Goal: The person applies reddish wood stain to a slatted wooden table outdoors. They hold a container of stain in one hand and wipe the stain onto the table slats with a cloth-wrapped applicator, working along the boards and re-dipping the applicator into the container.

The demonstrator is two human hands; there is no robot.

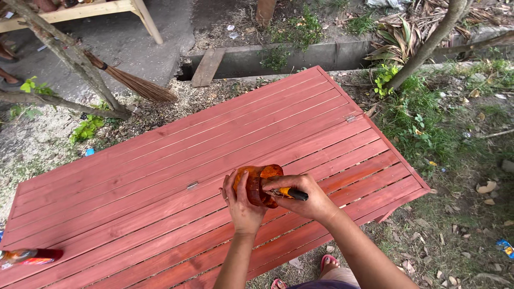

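An outdoor yard workshop: grass (428,123), broom (134,83), red-stained slatted panel (214,155).

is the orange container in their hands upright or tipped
Tipped. The orange container lies sideways between the left hand and right hand, above the red slatted panel.

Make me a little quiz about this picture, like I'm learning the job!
1. True or false: the left hand cups the orange-stained translucent plastic container.
2. What does the right hand grip at the container's mouth?
A. a hammer
B. a tool with a yellow and black handle
C. a sponge
3. What long thing leans by the tree trunk beyond the red-painted slatted wooden panel?

Key
1. True.
2. B.
3. A twig broom with brown bristles.
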